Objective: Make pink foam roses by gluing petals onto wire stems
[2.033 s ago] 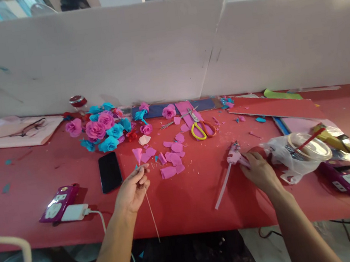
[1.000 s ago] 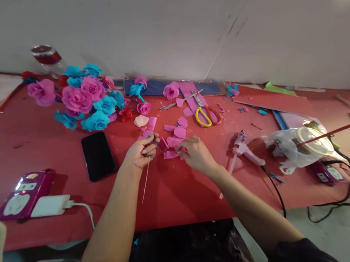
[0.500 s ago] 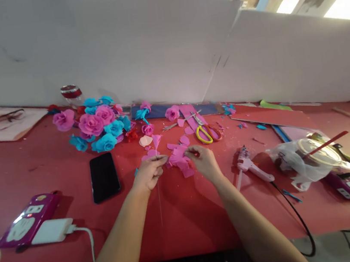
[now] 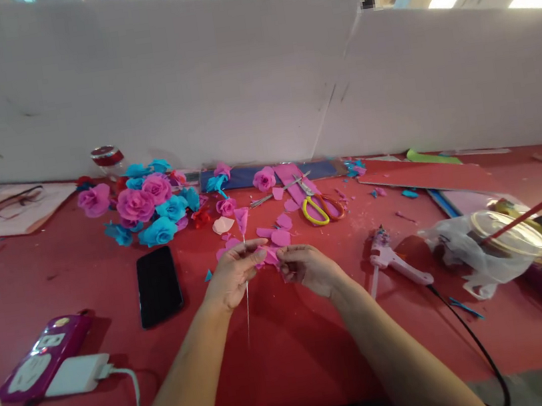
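My left hand (image 4: pixel 234 274) is closed in a pinch around a thin wire stem (image 4: pixel 248 307), held nearly upright. A small pink paper bud (image 4: pixel 242 219) sits at the stem's top, above my fingers. My right hand (image 4: pixel 313 269) is closed too, its fingertips pinching at a pink paper petal (image 4: pixel 271 257) between both hands; the fingers partly cover it. Loose pink petals (image 4: pixel 280 237) lie just beyond my hands, and a pale petal (image 4: pixel 223 225) lies to the left of them. Scissors (image 4: pixel 316 210) with yellow and orange handles rest on a pink paper strip (image 4: pixel 288 175).
Pink, blue and red paper flowers (image 4: pixel 135 205) cluster at back left, near a phone (image 4: pixel 158 287) and a purple power strip (image 4: pixel 44 352) with a white charger (image 4: pixel 77 375). On the right lie a glue gun (image 4: pixel 394 259) with its cord and a plastic bag (image 4: pixel 459 247) by a round container.
My right hand has drawn in from the petal pile toward my left hand, its fingers curling more. The left hand still holds the stem. The view has shifted slightly.
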`<action>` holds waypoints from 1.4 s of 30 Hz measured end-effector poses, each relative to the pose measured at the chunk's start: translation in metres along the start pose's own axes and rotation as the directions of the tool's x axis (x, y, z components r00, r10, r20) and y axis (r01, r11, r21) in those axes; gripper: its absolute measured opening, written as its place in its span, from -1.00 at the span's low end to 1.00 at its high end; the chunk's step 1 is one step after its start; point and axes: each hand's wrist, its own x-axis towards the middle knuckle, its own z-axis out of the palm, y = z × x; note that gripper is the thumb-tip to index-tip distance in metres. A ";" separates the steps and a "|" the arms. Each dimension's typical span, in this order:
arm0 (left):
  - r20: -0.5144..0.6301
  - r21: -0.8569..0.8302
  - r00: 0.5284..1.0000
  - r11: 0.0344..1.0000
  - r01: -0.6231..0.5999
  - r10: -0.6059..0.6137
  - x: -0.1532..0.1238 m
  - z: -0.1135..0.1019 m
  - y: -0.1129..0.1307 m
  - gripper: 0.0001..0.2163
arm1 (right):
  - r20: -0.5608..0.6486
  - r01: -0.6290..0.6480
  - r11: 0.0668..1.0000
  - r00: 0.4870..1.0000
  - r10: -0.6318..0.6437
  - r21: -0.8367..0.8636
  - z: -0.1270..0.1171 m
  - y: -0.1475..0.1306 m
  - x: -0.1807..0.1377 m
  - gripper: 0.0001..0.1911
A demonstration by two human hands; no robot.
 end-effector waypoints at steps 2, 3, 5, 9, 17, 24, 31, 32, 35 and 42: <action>-0.030 0.000 1.000 1.000 -0.010 0.010 0.000 0.000 -0.001 -0.72 | -0.009 -0.016 0.999 1.000 0.016 0.041 0.000 0.000 0.000 -0.81; -0.042 0.000 0.999 1.000 -0.017 0.017 0.001 -0.001 -0.002 -0.74 | -0.011 -0.013 0.999 1.000 0.014 0.049 0.000 0.000 0.001 -0.81; -0.060 0.002 0.998 1.000 -0.027 0.027 0.003 -0.001 -0.004 -0.79 | -0.008 -0.001 0.998 1.000 0.002 0.059 0.000 0.000 0.001 -0.81; -0.075 -0.005 0.996 0.999 -0.048 0.048 0.006 -0.001 -0.010 -0.78 | -0.012 0.102 0.994 0.995 -0.102 0.044 0.005 0.002 -0.001 -0.71; -0.039 -0.039 0.999 0.999 -0.024 0.023 0.001 0.004 -0.015 -0.68 | -0.064 0.370 0.920 0.923 -0.380 -0.132 0.011 0.008 -0.004 -0.71; 0.064 0.042 0.998 0.999 0.018 -0.021 -0.004 0.013 -0.016 -0.65 | 0.002 0.449 0.827 0.879 -0.477 -0.339 0.007 0.003 -0.003 -0.90; -0.012 0.004 1.000 1.000 -0.009 0.009 -0.004 0.012 -0.019 -0.70 | -0.030 0.468 0.827 0.865 -0.500 -0.310 0.006 0.009 -0.002 -0.80; -0.023 -0.024 1.000 1.000 -0.017 0.016 -0.004 0.012 -0.020 -0.70 | -0.021 0.462 0.829 0.870 -0.493 -0.314 0.006 0.010 -0.002 -0.80; -0.025 -0.106 1.000 0.994 -0.005 0.002 -0.005 0.014 -0.023 -0.69 | -0.002 0.458 0.817 0.872 -0.490 -0.350 0.004 0.012 0.000 -0.83; -0.083 -0.004 0.996 1.000 0.013 -0.014 -0.019 0.028 -0.023 -0.64 | 0.118 0.374 0.785 0.923 -0.365 -0.495 -0.007 -0.005 -0.012 -0.90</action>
